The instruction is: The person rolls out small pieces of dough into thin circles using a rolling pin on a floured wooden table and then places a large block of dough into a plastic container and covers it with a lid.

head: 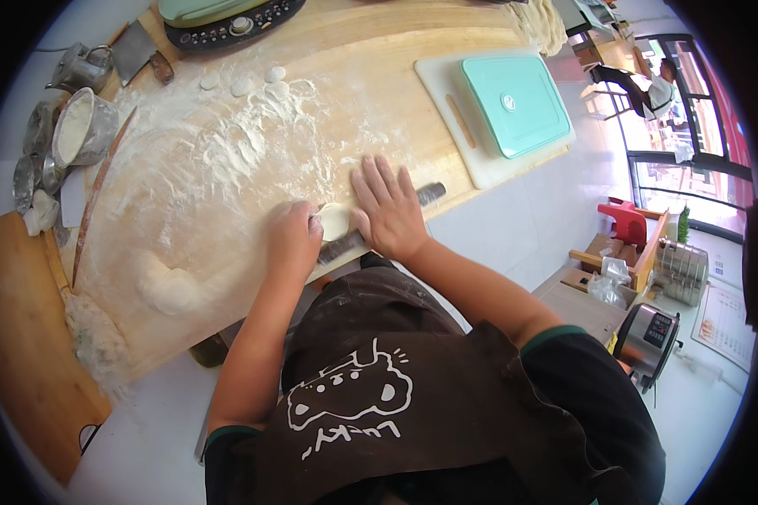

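On the floured wooden board, my left hand pinches the left edge of a small flat round of dough. My right hand lies palm down, fingers spread, on a dark rolling pin whose far end shows beyond the hand. The pin is at the board's near edge, against the dough round. A thick piece of dough rests to the left of my hands. Several small dough pieces sit at the back in loose flour.
A teal-lidded container stands on a white cutting board at right. At left are a metal flour pot, a cleaver and a long thin stick. An electric griddle stands behind. A person sits far right.
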A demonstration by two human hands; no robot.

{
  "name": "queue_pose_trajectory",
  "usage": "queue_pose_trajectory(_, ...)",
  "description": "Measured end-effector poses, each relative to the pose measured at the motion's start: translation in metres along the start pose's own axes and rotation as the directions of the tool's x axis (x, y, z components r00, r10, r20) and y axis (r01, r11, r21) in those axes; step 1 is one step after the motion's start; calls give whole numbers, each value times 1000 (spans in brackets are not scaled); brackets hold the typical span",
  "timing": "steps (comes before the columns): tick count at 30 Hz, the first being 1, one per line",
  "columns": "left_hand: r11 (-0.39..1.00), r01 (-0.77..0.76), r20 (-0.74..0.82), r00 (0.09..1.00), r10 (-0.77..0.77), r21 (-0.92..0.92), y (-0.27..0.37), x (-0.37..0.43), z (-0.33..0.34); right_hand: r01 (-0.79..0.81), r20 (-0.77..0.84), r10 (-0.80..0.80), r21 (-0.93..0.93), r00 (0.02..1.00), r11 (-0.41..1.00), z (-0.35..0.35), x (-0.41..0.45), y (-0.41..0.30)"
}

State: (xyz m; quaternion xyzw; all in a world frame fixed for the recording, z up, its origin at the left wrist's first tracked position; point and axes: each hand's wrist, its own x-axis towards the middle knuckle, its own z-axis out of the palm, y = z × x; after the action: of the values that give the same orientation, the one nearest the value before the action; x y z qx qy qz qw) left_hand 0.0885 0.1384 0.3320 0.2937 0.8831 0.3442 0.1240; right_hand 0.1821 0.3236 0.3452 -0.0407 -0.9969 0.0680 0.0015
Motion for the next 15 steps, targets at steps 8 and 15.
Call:
queue_pose_trajectory(8,999,19,39,999,-18,-31,-6,22,-16,-48,-134,44,-25,990,999,13,98,4)
queue_pose_trajectory(15,998,54,62,997,-56,25,2,5,-7,26,22,-27,40,999,999,-1,-8,-2)
